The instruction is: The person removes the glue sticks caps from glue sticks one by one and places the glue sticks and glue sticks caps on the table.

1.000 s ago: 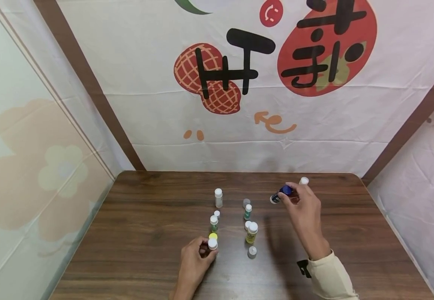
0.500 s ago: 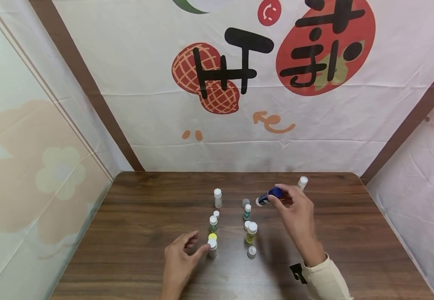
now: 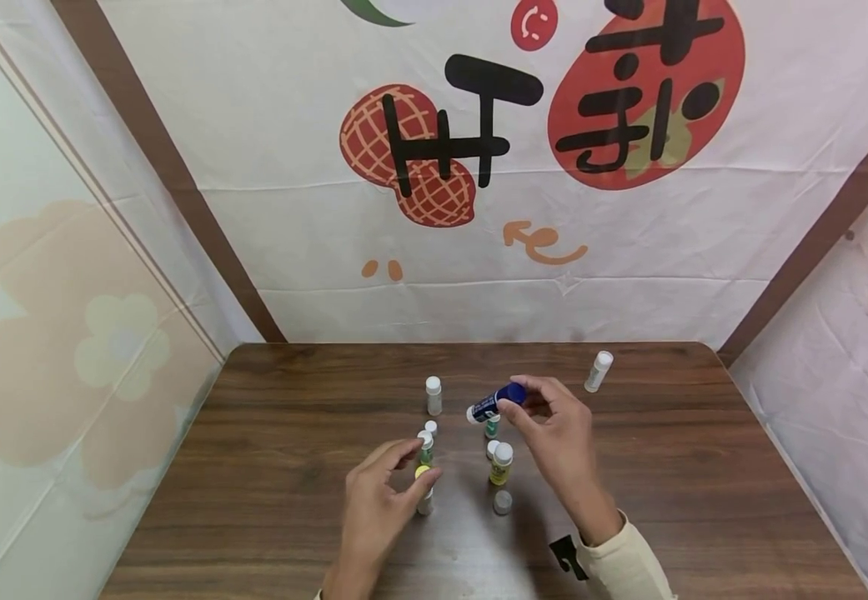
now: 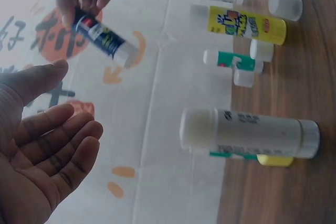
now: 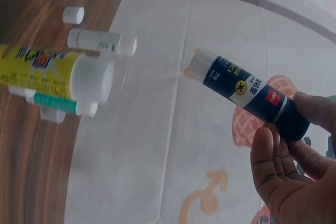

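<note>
A dark blue glue stick (image 3: 495, 402) is held up over the table, tilted, its white end pointing left. My right hand (image 3: 561, 433) pinches it by the blue end between thumb and fingers; its label shows in the right wrist view. With thumb and fingers spread and nothing between them, my left hand (image 3: 381, 504) hovers beside the left row of glue sticks. In the head view it partly covers a white glue stick (image 3: 425, 505) and a yellow cap (image 3: 422, 472). A green-labelled glue stick (image 3: 426, 452) stands just behind them.
Farther back in the left row are a small white cap (image 3: 430, 427) and another white glue stick (image 3: 434, 395). A yellow glue stick (image 3: 501, 464), a green one (image 3: 492, 428) and loose caps (image 3: 503, 502) form the right row. One white glue stick (image 3: 599, 372) stands back right.
My right hand has carried the blue glue stick leftward, from the back right to over the right row. My left hand let go of the front white glue stick, drew back, then moved up beside it.
</note>
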